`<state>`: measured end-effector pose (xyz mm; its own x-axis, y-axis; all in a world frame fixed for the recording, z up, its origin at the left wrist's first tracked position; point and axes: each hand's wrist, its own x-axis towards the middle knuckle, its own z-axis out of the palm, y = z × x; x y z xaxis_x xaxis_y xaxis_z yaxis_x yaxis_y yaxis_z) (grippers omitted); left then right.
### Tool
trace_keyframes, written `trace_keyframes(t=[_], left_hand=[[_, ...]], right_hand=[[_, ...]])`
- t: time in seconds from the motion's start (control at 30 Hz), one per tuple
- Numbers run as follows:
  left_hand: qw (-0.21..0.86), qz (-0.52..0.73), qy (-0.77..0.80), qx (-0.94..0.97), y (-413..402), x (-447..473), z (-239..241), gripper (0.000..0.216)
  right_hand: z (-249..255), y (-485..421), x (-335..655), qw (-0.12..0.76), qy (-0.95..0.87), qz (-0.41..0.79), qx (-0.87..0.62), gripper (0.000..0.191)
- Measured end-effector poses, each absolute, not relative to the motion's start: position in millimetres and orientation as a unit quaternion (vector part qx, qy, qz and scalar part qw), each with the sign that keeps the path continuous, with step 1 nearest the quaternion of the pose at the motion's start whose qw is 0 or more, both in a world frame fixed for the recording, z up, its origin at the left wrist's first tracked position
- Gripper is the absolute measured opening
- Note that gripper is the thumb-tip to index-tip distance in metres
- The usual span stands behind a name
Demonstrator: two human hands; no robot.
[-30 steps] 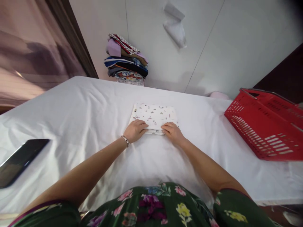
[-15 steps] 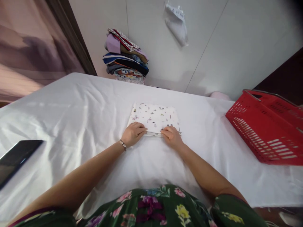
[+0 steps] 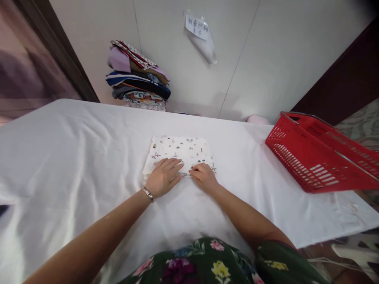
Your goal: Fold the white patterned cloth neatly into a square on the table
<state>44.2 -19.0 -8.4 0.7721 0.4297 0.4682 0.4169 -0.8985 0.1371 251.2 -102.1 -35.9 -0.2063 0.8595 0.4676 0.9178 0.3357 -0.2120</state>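
A folded white cloth [image 3: 186,148] with small scattered prints lies flat on the white-covered table [image 3: 237,157] in front of me. My left hand [image 3: 164,175], with a metal band at the wrist, rests on the cloth's near left part, its fingers stretched out across the fabric. At the near edge, right of the middle, my right hand [image 3: 204,176] has its fingers bent and pressed together on the cloth's folded border. Both hands touch the cloth, a small gap between them.
A red plastic basket [image 3: 296,165] with a metal handle stands on the right of the table. Behind the far edge rises a stack of folded clothes [image 3: 139,77]. A clear bag with a paper label [image 3: 197,27] hangs on the wall. A dark object [image 3: 2,209] shows at the left edge.
My left hand has gone from pinching the cloth's near edge to lying flat on it with fingers spread. The right hand stays at the edge. The view has swung to the right.
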Motion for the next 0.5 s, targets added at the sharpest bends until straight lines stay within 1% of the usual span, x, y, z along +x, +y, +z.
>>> trace_keyframes(t=[0.07,0.13,0.2,0.27,0.33,0.43,0.5], left_hand=[[0.000,0.228,0.222,0.948,-23,48,-16,0.049],[-0.007,0.206,0.227,0.952,-23,49,-25,0.057],[-0.014,0.195,0.229,0.954,-22,47,-33,0.060],[-0.021,0.192,0.228,0.954,-21,45,-37,0.061],[-0.029,0.188,0.228,0.955,-20,43,-36,0.061],[-0.041,0.179,0.225,0.957,-21,39,-35,0.061],[-0.050,0.180,0.223,0.957,-22,36,-36,0.059]], right_hand=[[-31,-105,249,0.260,-0.773,-0.034,-0.578,0.023],[-24,-106,249,0.277,-0.767,0.006,-0.579,0.022],[-15,-106,253,0.313,-0.748,0.043,-0.584,0.021],[-8,-103,258,0.336,-0.726,0.041,-0.598,0.024],[-6,-100,265,0.303,-0.716,0.016,-0.629,0.032],[-16,-100,271,0.193,-0.716,0.010,-0.671,0.047],[-25,-102,272,0.154,-0.715,0.017,-0.682,0.052]])
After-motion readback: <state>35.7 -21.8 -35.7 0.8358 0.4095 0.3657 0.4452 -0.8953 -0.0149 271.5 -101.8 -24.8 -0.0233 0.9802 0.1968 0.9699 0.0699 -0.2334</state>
